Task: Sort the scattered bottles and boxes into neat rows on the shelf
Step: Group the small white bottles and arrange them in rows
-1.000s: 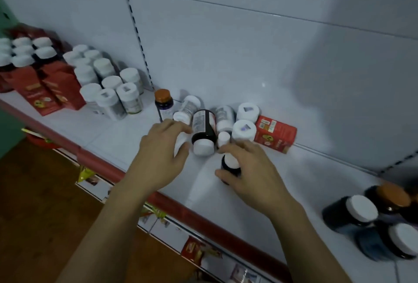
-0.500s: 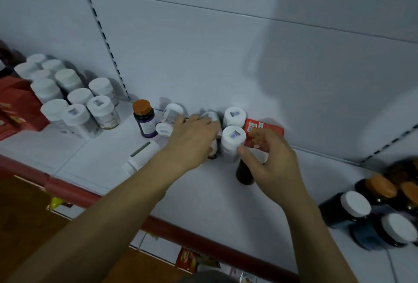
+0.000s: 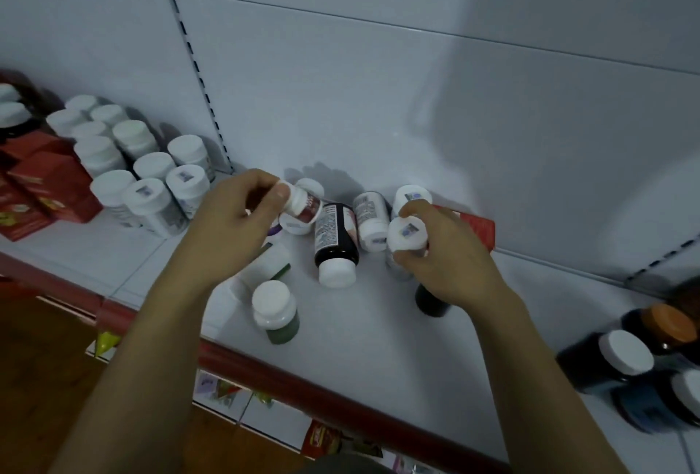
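With left fingers (image 3: 282,192) pinching a labelled bottle (image 3: 305,204) and right fingers (image 3: 413,208) round a capped bottle (image 3: 407,233), my forearm may knock the green bottle (image 3: 275,312) off the shelf (image 3: 378,329).

Smooth plastic caps (image 3: 271,297), matt white shelf (image 3: 378,341)

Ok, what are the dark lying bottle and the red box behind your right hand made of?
Dark bottle: glossy dark plastic or glass, cannot tell which; slight sheen, paper-like label. Its white cap: probably matte plastic. Red box: likely printed cardboard, from flat faces and straight edges.
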Demonstrator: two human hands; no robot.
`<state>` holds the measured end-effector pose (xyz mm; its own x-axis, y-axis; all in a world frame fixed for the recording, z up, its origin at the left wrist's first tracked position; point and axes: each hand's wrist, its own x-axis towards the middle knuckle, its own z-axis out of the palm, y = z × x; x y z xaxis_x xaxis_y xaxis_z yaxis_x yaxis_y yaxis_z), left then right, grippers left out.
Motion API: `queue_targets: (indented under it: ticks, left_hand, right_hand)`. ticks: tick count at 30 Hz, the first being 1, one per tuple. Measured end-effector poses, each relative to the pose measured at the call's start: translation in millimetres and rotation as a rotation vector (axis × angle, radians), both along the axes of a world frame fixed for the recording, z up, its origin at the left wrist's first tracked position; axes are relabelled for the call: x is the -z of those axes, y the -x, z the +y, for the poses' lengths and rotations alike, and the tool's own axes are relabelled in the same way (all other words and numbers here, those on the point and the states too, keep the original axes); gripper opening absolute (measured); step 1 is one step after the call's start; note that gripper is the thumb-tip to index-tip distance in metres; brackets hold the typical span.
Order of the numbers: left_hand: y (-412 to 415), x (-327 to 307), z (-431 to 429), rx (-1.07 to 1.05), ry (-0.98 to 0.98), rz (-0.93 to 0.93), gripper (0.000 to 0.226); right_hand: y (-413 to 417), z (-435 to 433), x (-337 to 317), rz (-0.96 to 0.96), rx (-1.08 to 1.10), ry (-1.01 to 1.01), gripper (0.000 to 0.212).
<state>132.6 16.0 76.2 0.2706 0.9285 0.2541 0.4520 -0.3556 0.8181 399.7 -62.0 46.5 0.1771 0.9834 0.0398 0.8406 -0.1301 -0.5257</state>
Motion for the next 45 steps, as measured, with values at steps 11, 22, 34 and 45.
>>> queue_targets:
  ticks: [11,22,34,45]
  left_hand:
    - [25.0,33.6,-24.8,-0.158,0.265,-0.485,0.013]
    - [-21.9,62.2,-61.1,-0.159,-0.092,-0.247,0.028]
    - [-121.6,50.3,-80.4,0.186,0.093,-0.760,0.024]
    - [-208.0,55.8,-105.2,0.307,0.224,-0.699,0.021]
  right_hand:
    - [22.9,-22.5,-2.7,-0.094,0.076,-0.212,0.057]
    - [7.6,-58.6,29.5,0.278,0.267,-0.244,0.043]
    - [-36.8,-119.3,-18.2,0.364,0.427,-0.566,0.018]
    - [-130.1,-99.9,-39.2,-0.340,0.286,0.253,0.023]
